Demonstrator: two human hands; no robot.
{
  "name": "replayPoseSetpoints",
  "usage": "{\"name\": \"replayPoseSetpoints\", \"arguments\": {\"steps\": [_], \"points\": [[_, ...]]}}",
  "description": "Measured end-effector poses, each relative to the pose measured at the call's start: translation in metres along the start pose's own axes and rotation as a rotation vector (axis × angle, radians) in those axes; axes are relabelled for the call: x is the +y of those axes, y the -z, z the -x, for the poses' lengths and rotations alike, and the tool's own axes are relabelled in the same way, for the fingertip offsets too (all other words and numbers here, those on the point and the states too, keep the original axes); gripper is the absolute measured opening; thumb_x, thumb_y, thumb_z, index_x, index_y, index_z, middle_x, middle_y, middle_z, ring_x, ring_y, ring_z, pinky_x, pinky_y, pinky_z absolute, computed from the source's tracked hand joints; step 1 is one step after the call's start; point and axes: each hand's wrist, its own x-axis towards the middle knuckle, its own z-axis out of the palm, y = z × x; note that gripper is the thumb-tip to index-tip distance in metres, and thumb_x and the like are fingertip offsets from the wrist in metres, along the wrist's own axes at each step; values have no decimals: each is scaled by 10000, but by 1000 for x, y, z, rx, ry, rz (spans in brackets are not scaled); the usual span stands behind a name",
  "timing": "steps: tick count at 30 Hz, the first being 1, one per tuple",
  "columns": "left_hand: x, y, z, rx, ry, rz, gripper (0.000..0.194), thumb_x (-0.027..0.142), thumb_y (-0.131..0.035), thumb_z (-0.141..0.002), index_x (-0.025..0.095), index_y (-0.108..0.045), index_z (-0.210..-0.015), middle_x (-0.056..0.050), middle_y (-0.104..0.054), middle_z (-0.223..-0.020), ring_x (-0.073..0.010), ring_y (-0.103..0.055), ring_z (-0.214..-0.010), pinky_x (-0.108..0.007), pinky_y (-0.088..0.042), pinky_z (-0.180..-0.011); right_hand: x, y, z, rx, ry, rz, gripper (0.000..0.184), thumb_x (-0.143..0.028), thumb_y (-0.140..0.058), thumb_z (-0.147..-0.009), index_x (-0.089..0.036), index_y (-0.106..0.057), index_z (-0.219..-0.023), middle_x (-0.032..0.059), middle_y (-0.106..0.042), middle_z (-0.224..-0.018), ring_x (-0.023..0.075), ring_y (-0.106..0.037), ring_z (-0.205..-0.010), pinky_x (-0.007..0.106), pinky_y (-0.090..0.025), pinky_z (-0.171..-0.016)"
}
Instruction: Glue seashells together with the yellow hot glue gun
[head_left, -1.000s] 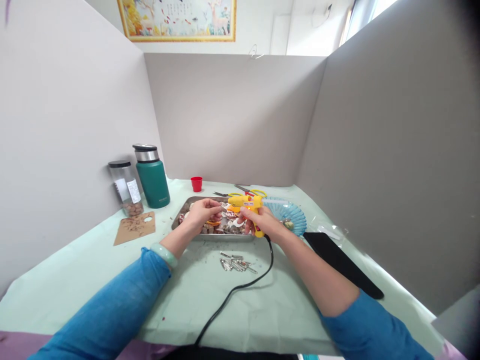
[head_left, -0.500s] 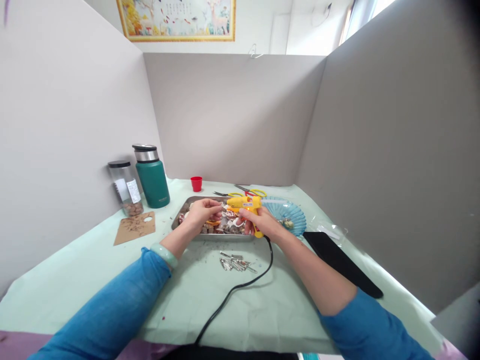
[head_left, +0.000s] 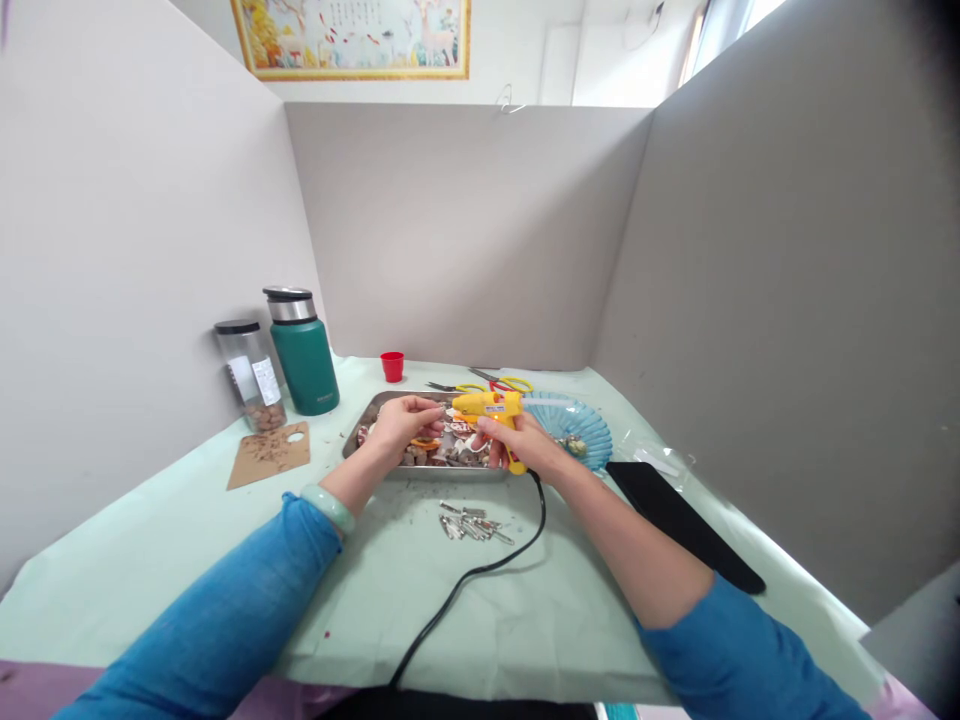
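Observation:
My right hand [head_left: 517, 440] is wrapped round the handle of a yellow glue gun [head_left: 487, 403], its nozzle pointing left and a clear glue stick out of its back. Just left of the nozzle, my left hand [head_left: 409, 425] is closed in a pinch; what sits between thumb and finger is too small to make out. Both hands are above a metal tray [head_left: 457, 474] of mixed small pieces, brown, white and orange. A black cord [head_left: 480, 571] runs from the gun down to the table's front edge. Several silver metal clips [head_left: 474, 523] lie in front of the tray.
A blue scalloped plate [head_left: 596, 432] with small items stands right of the tray, beside a black flat strip [head_left: 682, 525]. Behind are scissors [head_left: 514, 384] and a red cup [head_left: 392, 367]. A green bottle [head_left: 304, 365], a jar [head_left: 251, 375] and a brown card [head_left: 268, 458] are left.

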Motion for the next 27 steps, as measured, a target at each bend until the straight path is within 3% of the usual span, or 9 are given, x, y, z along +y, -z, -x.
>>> {"name": "replayPoseSetpoints", "arguments": {"steps": [9, 27], "points": [[-4, 2, -3, -6, -14, 16, 296, 230, -815, -610, 102, -615, -787, -57, -671, -608, -139, -638, -522, -274, -548, -578, -1, -1, 1, 9, -13, 11, 374, -503, -585, -834, -155, -672, -939, 68, -729, -838, 78, -592, -459, 161, -431, -389], [-3, 2, -3, 31, -39, -15, 236, 209, -787, -640, 115, -622, -779, -47, -671, -621, -137, -641, -539, -281, -553, -587, -2, -1, 1, 6, -4, 7, 354, -501, -580, -836, -165, -675, -895, 50, -721, -821, 78, -592, -454, 176, -443, -400]]}}
